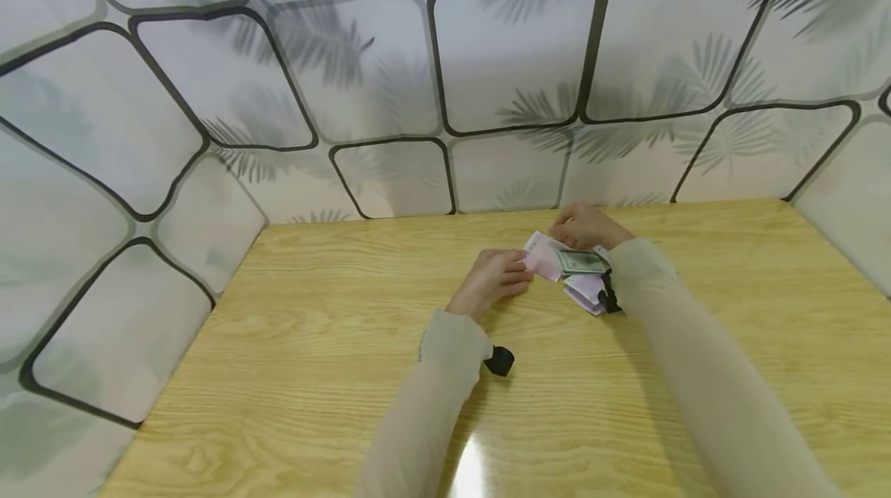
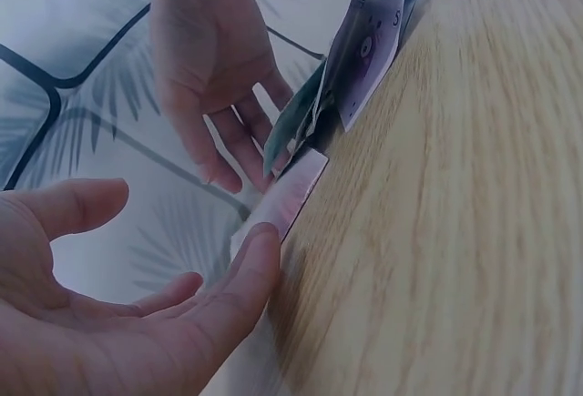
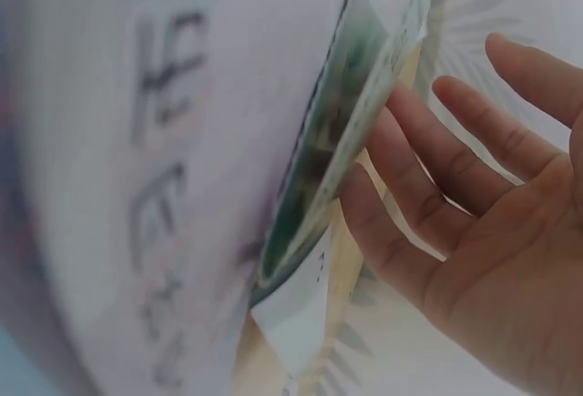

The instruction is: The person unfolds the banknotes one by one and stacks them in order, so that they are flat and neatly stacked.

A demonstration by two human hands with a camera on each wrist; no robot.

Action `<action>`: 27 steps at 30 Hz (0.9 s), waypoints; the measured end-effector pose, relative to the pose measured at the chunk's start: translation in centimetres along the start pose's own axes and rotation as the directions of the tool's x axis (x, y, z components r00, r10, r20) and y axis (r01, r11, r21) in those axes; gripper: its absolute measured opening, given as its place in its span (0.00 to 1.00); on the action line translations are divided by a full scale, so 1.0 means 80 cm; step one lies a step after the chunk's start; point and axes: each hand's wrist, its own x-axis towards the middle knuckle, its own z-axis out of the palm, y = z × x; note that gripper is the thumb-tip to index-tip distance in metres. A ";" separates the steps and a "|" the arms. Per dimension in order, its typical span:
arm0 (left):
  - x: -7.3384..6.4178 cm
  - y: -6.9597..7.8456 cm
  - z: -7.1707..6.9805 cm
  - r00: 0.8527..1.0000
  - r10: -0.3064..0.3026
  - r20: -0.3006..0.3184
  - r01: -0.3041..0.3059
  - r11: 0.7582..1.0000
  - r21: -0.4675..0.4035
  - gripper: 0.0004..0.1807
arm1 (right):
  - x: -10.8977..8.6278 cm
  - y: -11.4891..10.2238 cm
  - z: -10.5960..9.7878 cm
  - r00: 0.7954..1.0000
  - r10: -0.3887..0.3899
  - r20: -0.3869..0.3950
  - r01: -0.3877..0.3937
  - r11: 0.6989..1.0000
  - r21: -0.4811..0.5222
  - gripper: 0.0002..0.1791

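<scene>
Several paper banknotes lie in a loose pile toward the back of the table. A pink note (image 1: 541, 257) sticks out on the left, a green note (image 1: 583, 262) lies over it, and a purple note (image 1: 585, 291) sits nearest me. My left hand (image 1: 493, 278) is at the pink note's left end; in the left wrist view a fingertip touches its edge, the thumb apart. Over the far side of the pile is my right hand (image 1: 588, 226). Its fingers, spread and relaxed in the right wrist view, reach the green note's edge (image 3: 369, 114) without gripping it.
The wooden table (image 1: 313, 328) meets a patterned fabric wall (image 1: 390, 96) just behind the notes. More fabric rises at the left and right. A black wrist camera (image 1: 499, 361) hangs by the left sleeve; another black mount (image 1: 609, 294) overlaps the purple note.
</scene>
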 end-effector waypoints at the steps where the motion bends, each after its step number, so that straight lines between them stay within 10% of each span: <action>1: 0.000 0.000 0.000 1.000 0.002 -0.006 -0.002 1.000 -0.006 0.22 | 0.000 -0.001 0.001 1.000 -0.013 -0.004 0.013 1.000 0.003 0.18; 15: 0.005 0.001 -0.006 0.998 0.009 -0.061 -0.008 1.000 0.003 0.21 | 0.003 -0.004 0.009 0.996 -0.036 -0.082 0.039 0.999 0.037 0.22; 27: 0.008 0.003 -0.012 0.996 0.016 -0.090 -0.013 0.999 0.029 0.25 | -0.004 -0.023 0.015 0.999 -0.011 -0.040 0.024 0.943 0.332 0.20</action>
